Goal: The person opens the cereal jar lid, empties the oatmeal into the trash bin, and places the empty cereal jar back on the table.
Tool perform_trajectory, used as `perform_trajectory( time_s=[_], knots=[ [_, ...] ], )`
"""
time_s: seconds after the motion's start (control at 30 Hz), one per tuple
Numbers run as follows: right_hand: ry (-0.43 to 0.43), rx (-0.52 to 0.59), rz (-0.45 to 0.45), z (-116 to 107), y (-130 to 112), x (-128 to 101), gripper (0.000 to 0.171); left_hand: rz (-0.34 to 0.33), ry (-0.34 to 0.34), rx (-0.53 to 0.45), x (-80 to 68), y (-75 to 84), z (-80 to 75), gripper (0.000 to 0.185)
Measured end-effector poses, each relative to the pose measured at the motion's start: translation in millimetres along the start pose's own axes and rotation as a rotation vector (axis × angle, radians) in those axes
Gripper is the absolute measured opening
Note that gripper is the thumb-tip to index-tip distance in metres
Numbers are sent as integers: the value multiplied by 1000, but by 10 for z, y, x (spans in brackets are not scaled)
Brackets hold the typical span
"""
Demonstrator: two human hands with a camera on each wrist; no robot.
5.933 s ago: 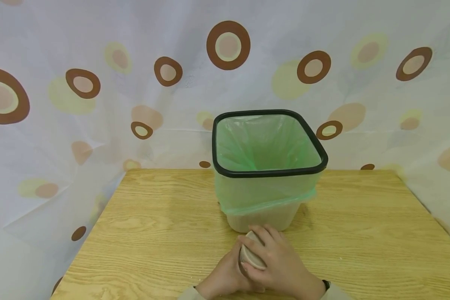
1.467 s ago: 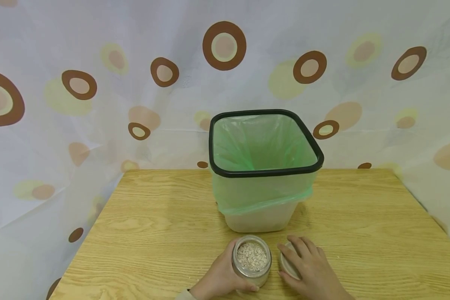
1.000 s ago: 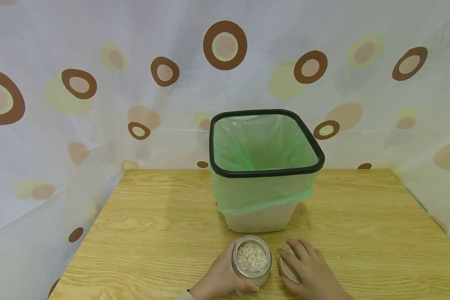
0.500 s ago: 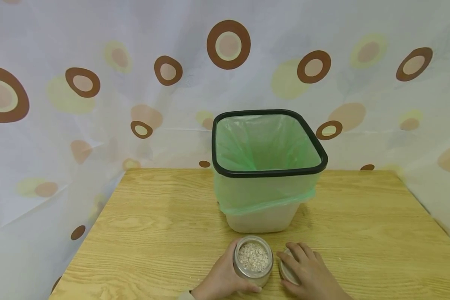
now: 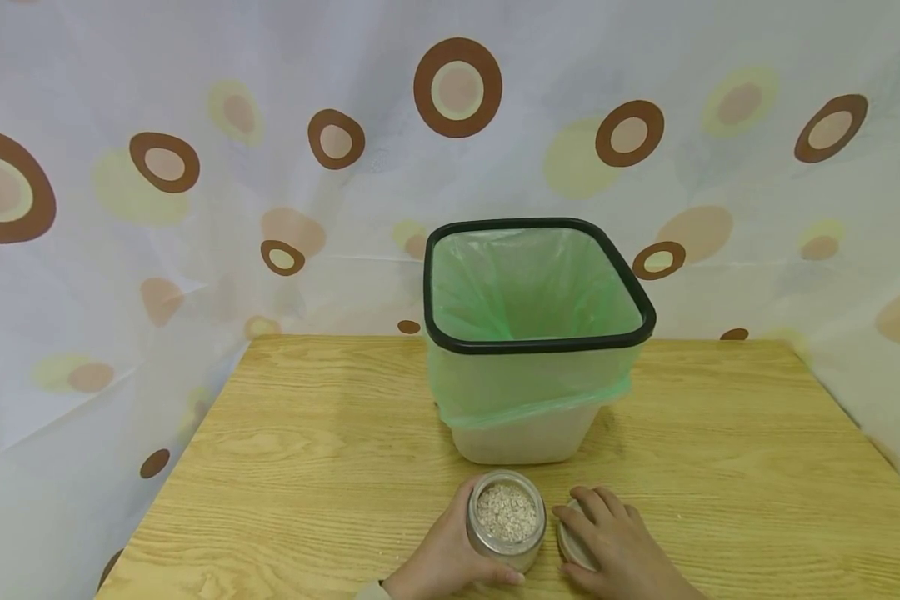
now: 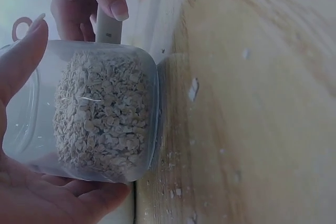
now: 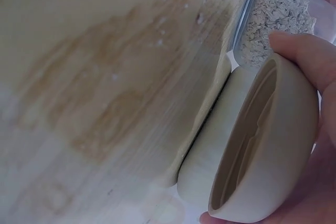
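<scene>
My left hand [image 5: 446, 554] grips a clear glass jar [image 5: 525, 557] from its left side, thumb in front. The jar stands upright and uncovered, its base right at the tabletop in the left wrist view. Rolled oats [image 6: 105, 114] fill much of it. Just to the right, my right hand [image 5: 617, 537] holds a round beige lid [image 5: 576, 543] by its edges, fingers over its top. In the right wrist view the lid [image 7: 286, 145] is tilted, and its threaded inside shows. A gap separates lid and jar in the head view.
A trash bin [image 5: 525, 446] with a black rim and a green liner [image 5: 525, 383] stands right behind the jar. Small oat crumbs [image 6: 194, 88] lie on the wooden table [image 5: 307, 433]. A patterned sheet [image 5: 375, 75] hangs around the back and sides.
Several seconds ago both hands were together around the jar and its lid. Since then the lid has come off and moved right with my right hand. In the last second the hands barely shift.
</scene>
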State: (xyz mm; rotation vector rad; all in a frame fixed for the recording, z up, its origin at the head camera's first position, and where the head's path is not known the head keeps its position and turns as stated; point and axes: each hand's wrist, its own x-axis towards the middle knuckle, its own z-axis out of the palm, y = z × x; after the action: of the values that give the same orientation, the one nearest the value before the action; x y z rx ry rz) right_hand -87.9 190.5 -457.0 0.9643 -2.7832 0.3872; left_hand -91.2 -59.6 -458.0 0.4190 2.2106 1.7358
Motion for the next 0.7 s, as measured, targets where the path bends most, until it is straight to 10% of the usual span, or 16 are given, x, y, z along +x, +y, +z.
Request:
perform_trajectory(
  time_s=[0.7],
  knots=[
    [-102, 61, 27, 58, 8, -17, 59, -33, -36, -29, 6, 34, -27, 114]
  ],
)
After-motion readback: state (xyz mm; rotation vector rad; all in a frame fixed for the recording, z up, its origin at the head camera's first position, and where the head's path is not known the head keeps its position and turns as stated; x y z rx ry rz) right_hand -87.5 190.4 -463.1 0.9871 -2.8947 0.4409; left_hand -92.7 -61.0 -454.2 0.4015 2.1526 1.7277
